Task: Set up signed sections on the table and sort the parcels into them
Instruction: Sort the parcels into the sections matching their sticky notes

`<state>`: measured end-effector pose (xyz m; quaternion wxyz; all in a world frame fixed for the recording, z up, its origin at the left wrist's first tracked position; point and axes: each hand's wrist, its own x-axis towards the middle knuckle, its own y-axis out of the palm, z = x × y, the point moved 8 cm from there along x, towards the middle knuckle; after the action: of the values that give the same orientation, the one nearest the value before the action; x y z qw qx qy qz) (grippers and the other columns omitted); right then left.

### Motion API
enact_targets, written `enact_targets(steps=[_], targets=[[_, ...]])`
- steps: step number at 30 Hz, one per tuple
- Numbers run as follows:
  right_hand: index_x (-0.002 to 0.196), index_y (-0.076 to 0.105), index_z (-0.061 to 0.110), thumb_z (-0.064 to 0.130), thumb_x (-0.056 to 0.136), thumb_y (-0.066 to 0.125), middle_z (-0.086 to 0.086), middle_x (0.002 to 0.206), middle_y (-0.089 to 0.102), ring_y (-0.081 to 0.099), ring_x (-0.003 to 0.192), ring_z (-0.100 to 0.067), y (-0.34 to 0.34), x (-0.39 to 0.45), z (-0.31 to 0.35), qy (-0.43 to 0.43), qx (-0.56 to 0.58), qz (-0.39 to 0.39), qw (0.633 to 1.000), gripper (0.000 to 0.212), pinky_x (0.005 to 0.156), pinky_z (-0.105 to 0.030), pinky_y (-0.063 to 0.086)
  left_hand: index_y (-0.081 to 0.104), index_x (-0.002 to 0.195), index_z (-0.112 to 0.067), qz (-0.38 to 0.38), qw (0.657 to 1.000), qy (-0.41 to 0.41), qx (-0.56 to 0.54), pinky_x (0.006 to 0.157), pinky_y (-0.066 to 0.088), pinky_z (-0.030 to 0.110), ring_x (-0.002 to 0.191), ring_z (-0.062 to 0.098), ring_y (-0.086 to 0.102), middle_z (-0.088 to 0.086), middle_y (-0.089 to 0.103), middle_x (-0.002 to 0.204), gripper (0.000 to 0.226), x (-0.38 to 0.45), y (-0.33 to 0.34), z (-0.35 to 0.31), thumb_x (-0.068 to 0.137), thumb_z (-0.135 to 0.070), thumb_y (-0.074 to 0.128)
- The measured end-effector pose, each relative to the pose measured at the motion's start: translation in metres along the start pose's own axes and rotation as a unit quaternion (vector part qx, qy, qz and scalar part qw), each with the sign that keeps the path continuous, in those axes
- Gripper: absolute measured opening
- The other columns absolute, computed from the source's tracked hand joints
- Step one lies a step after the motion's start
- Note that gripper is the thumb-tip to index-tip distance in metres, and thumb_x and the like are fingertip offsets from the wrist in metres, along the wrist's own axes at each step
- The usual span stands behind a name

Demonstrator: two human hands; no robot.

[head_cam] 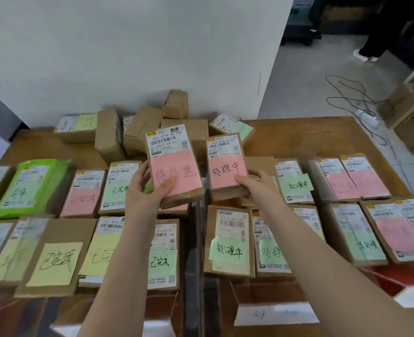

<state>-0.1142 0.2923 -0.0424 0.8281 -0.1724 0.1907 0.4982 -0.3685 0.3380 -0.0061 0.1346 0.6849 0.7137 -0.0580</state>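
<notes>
Wooden worktop (310,137) spans the view, its far edge against a white wall (128,45). Near and middle rows of flat cardboard parcels lie label-up, most carrying pink, green or yellow handwritten notes; left group includes a green mailer bag (28,188) and a plain box with a yellow note (55,262); right group includes a parcel with a green note (229,250) just right of the dark centre gap. Unsorted pile of brown boxes (138,132) sits at the far middle, against the wall. Two parcels are held above the middle row, side by side, apart. Left parcel (174,164), pink note, tilted slightly, is gripped at its near-left corner by the left hand (145,188): thumb on the note's face, fingers curled round the left edge. Right parcel (226,164), pink note, smaller, is gripped at its near-right corner by the right hand (257,184): thumb on the note, fingers wrapped behind. Far right, floor carries a cable (351,98) and a power strip (368,117).
</notes>
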Motion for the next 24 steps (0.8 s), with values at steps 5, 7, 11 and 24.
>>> enact_targets(steps=[5, 7, 11, 24], targets=[[0.126, 0.047, 0.017, 0.03, 0.083, 0.069, -0.007, 0.121, 0.059, 0.057, 0.108, -0.022, 0.006, 0.015, -0.012, 0.013, -0.108, -0.047, 0.993, 0.05, 0.092, -0.043, 0.052, 0.042, 0.137, -0.029, 0.006, 0.999, -0.007, 0.033, 0.077, 0.056, 0.032, 0.105, 0.014, 0.062, -0.003, 0.059, 0.124, 0.068, 0.014, 0.001, 0.009, 0.078, -0.014, 0.072], [0.128, 0.047, 0.014, 0.033, 0.083, 0.068, -0.007, 0.124, 0.058, 0.055, 0.11, -0.022, 0.01, 0.018, -0.012, 0.002, -0.149, -0.059, 0.987, 0.052, 0.095, -0.043, 0.049, 0.042, 0.137, -0.029, 0.009, 0.999, -0.016, 0.034, 0.079, 0.056, 0.034, 0.106, 0.015, 0.062, -0.003, 0.059, 0.124, 0.068, 0.018, 0.001, 0.013, 0.078, -0.015, 0.073], [0.13, 0.045, 0.012, 0.038, 0.087, 0.061, -0.005, 0.123, 0.059, 0.055, 0.108, -0.02, 0.023, 0.021, -0.004, -0.032, -0.264, -0.058, 0.962, 0.052, 0.083, -0.029, 0.044, 0.044, 0.134, -0.031, 0.01, 0.999, -0.027, 0.026, 0.076, 0.057, 0.032, 0.106, 0.015, 0.062, -0.003, 0.06, 0.124, 0.066, 0.025, -0.004, 0.017, 0.077, -0.015, 0.073], [0.136, 0.039, 0.019, 0.015, 0.091, 0.054, -0.005, 0.13, 0.048, 0.044, 0.12, -0.025, 0.084, 0.026, -0.01, -0.146, -0.682, 0.009, 0.717, 0.048, 0.09, -0.036, 0.042, 0.043, 0.137, -0.03, 0.014, 0.998, -0.049, 0.038, 0.089, 0.054, 0.045, 0.112, 0.021, 0.06, -0.003, 0.058, 0.127, 0.072, 0.044, -0.018, 0.024, 0.074, -0.019, 0.075]])
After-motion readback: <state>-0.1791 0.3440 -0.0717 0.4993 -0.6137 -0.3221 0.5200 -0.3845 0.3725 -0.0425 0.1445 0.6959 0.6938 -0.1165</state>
